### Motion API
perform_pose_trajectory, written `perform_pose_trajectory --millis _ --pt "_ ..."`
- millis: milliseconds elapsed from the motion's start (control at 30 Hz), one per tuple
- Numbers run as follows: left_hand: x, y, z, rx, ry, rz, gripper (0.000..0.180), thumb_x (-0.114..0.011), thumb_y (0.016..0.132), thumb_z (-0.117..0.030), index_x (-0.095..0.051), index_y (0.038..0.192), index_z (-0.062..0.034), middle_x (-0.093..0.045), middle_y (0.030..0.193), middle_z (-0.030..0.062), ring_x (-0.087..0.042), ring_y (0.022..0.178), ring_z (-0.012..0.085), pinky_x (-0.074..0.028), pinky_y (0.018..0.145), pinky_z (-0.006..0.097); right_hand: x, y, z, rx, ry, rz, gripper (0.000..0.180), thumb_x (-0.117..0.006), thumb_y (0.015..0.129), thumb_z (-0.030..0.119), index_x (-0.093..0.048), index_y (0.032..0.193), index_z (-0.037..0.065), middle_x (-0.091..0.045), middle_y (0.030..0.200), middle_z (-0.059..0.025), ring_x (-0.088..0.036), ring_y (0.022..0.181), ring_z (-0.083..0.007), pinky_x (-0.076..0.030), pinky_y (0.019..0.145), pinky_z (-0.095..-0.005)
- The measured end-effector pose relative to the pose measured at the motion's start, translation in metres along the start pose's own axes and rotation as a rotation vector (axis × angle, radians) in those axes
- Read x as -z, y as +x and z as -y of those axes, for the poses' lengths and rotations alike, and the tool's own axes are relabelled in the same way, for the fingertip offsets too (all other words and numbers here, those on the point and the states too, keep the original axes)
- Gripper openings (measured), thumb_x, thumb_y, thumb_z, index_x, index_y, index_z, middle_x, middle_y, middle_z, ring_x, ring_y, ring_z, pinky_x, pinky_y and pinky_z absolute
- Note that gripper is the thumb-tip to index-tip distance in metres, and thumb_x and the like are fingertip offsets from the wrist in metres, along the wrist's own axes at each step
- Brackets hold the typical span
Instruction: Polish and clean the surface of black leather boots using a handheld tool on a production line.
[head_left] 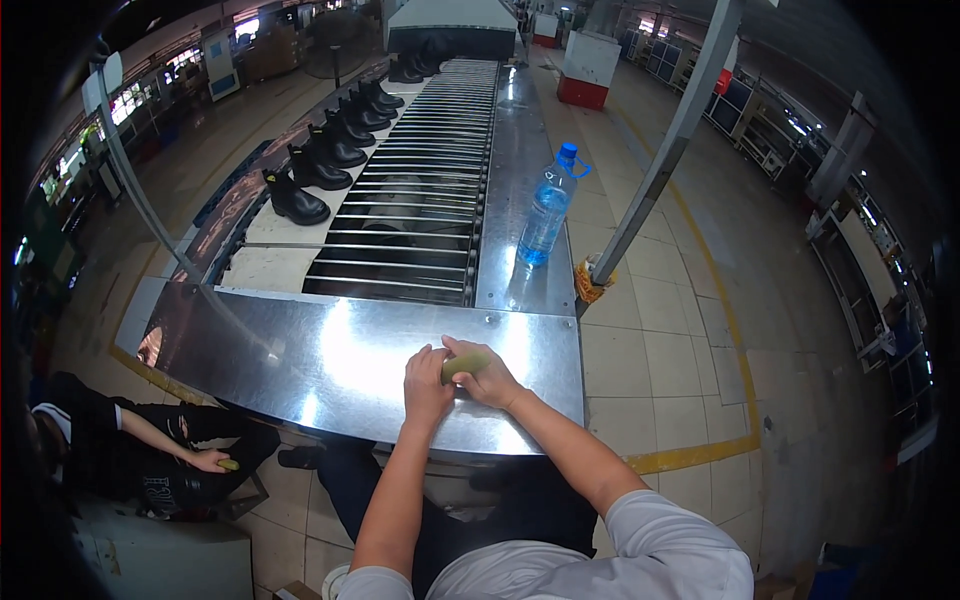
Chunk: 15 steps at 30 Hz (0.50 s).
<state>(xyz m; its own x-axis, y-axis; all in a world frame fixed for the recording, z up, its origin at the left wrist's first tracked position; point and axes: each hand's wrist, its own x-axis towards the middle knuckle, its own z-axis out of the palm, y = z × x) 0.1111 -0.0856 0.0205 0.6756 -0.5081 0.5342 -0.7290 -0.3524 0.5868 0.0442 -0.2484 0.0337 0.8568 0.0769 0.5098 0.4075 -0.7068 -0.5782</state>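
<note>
A dull green, oblong, rounded thing [462,366] is between my hands, just above the shiny metal tabletop [270,345]. My right hand [490,382] is closed round its right part, with the thumb along its near side. At its left end, my left hand [426,388] has curled fingers pressed against it. The two hands nearly meet at the fingertips, and my wrists hang over the table's near edge. What kind of thing it is, I cannot make out.
Ahead runs a roller conveyor [420,200], with black ankle boots [298,200] in a row along its left side. A blue-capped water bottle [548,208] stands on the right metal ledge. Metal posts [665,150] flank the table. At lower left sits a person [150,450] holding a small greenish thing [229,465].
</note>
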Motion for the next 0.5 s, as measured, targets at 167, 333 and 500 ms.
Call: perform_pose_trajectory --millis 167,333,500 --pt "0.002 0.004 0.002 -0.073 -0.088 0.030 0.036 -0.072 0.082 -0.013 -0.067 0.117 -0.0056 -0.070 0.117 0.0153 -0.058 0.126 0.0420 -0.044 0.108 0.052 0.002 0.001 0.007 -0.009 0.081 -0.101 0.076 -0.058 0.098 0.060 -0.046 0.154 0.010 -0.060 0.143 -0.0164 -0.060 0.127 -0.0364 -0.045 0.106 -0.0466" --pt "-0.002 0.000 0.003 0.079 -0.078 0.049 0.048 -0.081 0.076 -0.018 -0.068 0.121 -0.0069 -0.072 0.117 0.0148 -0.057 0.130 0.0410 -0.045 0.109 0.049 0.006 0.001 -0.006 0.056 0.048 -0.079 0.076 -0.066 0.092 0.062 -0.054 0.150 0.014 -0.060 0.145 -0.0153 -0.060 0.127 -0.0371 -0.046 0.107 -0.0456" --pt "0.002 0.003 -0.007 0.052 -0.030 0.009 0.055 -0.080 0.075 -0.016 -0.064 0.127 -0.0040 -0.068 0.122 0.0178 -0.056 0.128 0.0434 -0.045 0.108 0.051 0.005 -0.005 -0.007 -0.006 0.039 -0.081 0.077 -0.072 0.088 0.058 -0.055 0.149 0.014 -0.059 0.145 -0.0152 -0.059 0.129 -0.0372 -0.045 0.108 -0.0453"
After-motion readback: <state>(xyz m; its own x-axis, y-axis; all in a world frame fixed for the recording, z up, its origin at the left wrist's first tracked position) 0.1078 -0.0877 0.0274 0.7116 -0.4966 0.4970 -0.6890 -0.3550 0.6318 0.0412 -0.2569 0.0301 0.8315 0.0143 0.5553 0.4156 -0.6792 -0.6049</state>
